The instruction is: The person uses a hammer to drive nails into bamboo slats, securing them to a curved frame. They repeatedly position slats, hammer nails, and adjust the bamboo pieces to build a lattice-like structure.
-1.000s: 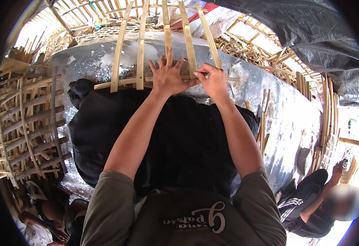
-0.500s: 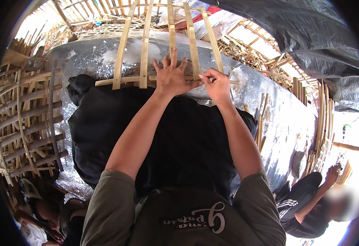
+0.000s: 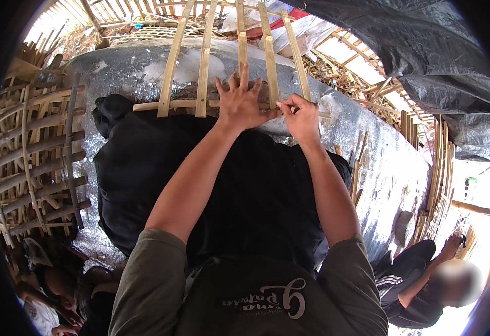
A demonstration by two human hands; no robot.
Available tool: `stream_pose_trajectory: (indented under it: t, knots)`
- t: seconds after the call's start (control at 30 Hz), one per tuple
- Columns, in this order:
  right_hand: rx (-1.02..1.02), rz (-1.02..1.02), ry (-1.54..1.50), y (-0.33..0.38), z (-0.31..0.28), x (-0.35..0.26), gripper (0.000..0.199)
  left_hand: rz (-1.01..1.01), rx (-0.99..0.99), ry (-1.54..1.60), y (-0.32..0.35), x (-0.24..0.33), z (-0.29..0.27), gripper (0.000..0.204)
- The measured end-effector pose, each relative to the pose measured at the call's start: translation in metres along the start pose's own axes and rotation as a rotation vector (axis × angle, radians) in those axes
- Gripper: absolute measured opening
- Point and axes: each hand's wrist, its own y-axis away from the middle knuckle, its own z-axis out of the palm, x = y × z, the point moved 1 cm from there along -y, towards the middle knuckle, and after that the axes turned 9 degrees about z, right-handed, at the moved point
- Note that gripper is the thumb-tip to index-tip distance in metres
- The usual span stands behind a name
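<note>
A frame of pale bamboo slats stretches away from me, its slats lying over a bamboo crosspiece at the near end. My left hand presses on the frame with fingers spread, covering part of one slat and of the crosspiece. Just right of it, my right hand has thumb and forefinger pinched together over the joint of a slat and the crosspiece. Whatever sits in that pinch is too small to make out. The left thumb reaches almost to the right fingertips. Black cloth covers my lap below the frame.
Silvery sheeting lies beneath the frame. Woven bamboo panels stand at left, and bamboo strips at right. A dark tarp hangs upper right. One person sits at lower right; other people are at lower left.
The frame and both hands appear slightly farther right in the picture. My left hand stays spread on the bamboo and my right hand keeps its pinch at the same joint.
</note>
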Motion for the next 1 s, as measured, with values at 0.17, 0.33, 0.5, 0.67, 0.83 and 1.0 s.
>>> stream_pose_trajectory:
  t: [0.17,0.33,0.5,0.67,0.83,1.0]
  knots:
    - [0.013,-0.027,0.076,0.002,0.0024,-0.0004,0.015,0.011,0.022,-0.001,0.0003,-0.0014,0.0016,0.106]
    - [0.028,-0.025,0.057,0.0016,0.0021,0.0066,0.014,0.006,0.01,-0.001,-0.0009,0.0004,0.0005,0.107]
    - [0.007,0.016,0.052,0.0019,-0.0005,0.0025,0.013,0.012,0.025,-0.02,0.0006,0.0001,0.0025,0.108]
    - [0.017,-0.012,0.02,0.0014,0.0003,0.0025,0.012,0.008,0.013,-0.021,0.0003,0.0006,0.0023,0.108]
    - [0.007,0.007,-0.01,0.0022,-0.0005,-0.0002,0.012,0.004,0.008,-0.031,-0.0002,-0.0007,0.0032,0.109]
    - [0.018,0.003,-0.005,-0.0004,0.0016,0.005,0.012,-0.002,0.037,-0.04,0.0002,0.0008,0.0033,0.109]
